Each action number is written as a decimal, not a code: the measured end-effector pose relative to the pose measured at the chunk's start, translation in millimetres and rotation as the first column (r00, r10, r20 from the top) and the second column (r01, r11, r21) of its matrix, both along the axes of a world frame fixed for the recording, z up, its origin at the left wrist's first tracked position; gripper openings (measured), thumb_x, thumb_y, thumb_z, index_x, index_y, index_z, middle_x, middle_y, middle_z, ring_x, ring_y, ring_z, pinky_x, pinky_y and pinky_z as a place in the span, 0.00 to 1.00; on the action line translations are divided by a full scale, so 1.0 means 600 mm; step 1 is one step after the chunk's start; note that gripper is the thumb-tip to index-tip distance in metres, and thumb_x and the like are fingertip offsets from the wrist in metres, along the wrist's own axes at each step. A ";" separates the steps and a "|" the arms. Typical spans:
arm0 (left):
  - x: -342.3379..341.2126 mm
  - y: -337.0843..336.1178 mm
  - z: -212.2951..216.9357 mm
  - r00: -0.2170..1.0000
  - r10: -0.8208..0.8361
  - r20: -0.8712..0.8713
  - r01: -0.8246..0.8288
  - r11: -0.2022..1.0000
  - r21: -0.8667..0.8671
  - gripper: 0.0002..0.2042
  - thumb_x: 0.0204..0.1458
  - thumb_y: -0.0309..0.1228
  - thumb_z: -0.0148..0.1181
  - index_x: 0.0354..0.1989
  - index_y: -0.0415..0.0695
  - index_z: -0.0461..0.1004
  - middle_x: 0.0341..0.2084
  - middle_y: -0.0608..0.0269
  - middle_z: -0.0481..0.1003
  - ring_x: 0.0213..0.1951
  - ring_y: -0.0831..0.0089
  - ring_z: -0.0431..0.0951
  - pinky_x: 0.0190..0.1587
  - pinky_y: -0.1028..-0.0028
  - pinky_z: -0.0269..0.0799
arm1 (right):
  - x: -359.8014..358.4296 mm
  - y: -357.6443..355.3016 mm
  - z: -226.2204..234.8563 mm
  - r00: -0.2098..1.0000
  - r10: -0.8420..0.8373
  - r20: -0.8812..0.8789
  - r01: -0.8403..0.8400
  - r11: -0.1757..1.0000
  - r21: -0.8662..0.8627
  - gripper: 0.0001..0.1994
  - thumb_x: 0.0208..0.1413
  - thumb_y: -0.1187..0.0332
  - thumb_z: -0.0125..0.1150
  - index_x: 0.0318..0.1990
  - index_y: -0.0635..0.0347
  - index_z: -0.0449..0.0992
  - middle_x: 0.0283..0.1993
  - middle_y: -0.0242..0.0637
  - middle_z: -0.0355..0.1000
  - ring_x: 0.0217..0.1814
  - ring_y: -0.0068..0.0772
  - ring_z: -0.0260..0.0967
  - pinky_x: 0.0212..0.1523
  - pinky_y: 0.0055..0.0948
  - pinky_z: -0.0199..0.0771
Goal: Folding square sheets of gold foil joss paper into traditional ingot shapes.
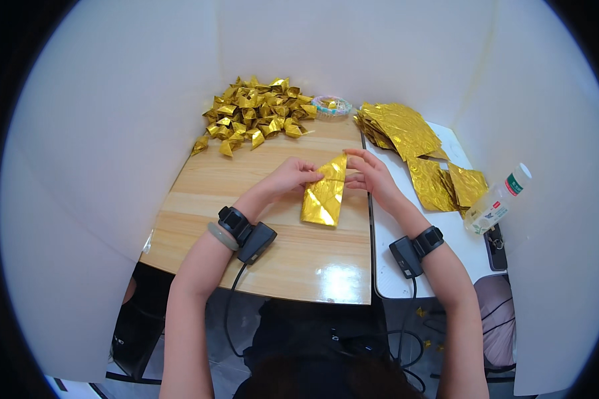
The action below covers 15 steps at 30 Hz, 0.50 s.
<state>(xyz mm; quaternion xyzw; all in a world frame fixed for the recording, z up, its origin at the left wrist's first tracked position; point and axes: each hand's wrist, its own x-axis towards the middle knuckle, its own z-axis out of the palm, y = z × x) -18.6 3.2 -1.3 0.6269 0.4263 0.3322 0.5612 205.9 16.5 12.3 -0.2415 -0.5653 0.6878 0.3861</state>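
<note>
Facing white partitions, we look down on a wood-grain tabletop, with a white side table close along its right edge. At the far left of the wood we find a heap of folded gold-foil pieces, pointed and boat-like. On the side table we see a fanned stack of gold-foil sheets, a smaller gold stack nearer us, and a clear bottle with a white cap leaning to the right just beside it.

Between our two hands is a folded gold-foil sheet, over the right part of the wooden top; we cannot tell whether its near end touches the wood. Its long axis runs from near to far, the far end tipped slightly right and narrowing to a corner. Our left hand has it pinched at the upper left edge, thumb on top, so most of the sheet lies rightward and toward us from that grip. Our right hand is the nearer to the far corner, its fingers spread along the right edge there; whether they pinch it, we cannot tell.

Smaller still, a pastel openwork basket sits beside the heap, and a pale bangle circles our left wrist.
</note>
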 end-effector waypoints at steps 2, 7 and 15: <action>0.011 0.000 0.002 0.991 0.104 0.079 -0.103 0.995 -0.013 0.10 0.51 0.33 0.53 0.38 0.40 0.71 0.28 0.66 0.74 0.30 0.80 0.74 0.32 0.81 0.71 | -0.003 -0.006 -0.004 0.977 -0.151 0.152 0.143 0.988 0.058 0.29 0.51 0.69 0.53 0.59 0.62 0.48 0.41 0.41 0.69 0.37 0.25 0.70 0.35 0.21 0.71; 0.009 -0.001 0.004 0.914 0.318 0.251 -0.327 0.945 -0.006 0.12 0.52 0.33 0.50 0.41 0.40 0.68 0.31 0.62 0.74 0.34 0.77 0.75 0.35 0.78 0.72 | -0.013 -0.021 0.001 0.942 -0.083 0.324 0.062 0.995 0.073 0.33 0.51 0.71 0.54 0.61 0.59 0.42 0.38 0.39 0.69 0.35 0.22 0.70 0.32 0.18 0.70; 0.001 0.004 0.002 0.930 0.327 0.168 -0.327 0.945 -0.028 0.10 0.45 0.22 0.54 0.37 0.41 0.71 0.34 0.65 0.73 0.33 0.77 0.73 0.37 0.78 0.69 | 0.007 -0.002 -0.006 0.934 -0.239 0.265 0.164 0.947 0.274 0.18 0.50 0.75 0.51 0.50 0.56 0.64 0.34 0.29 0.69 0.34 0.16 0.65 0.36 0.15 0.67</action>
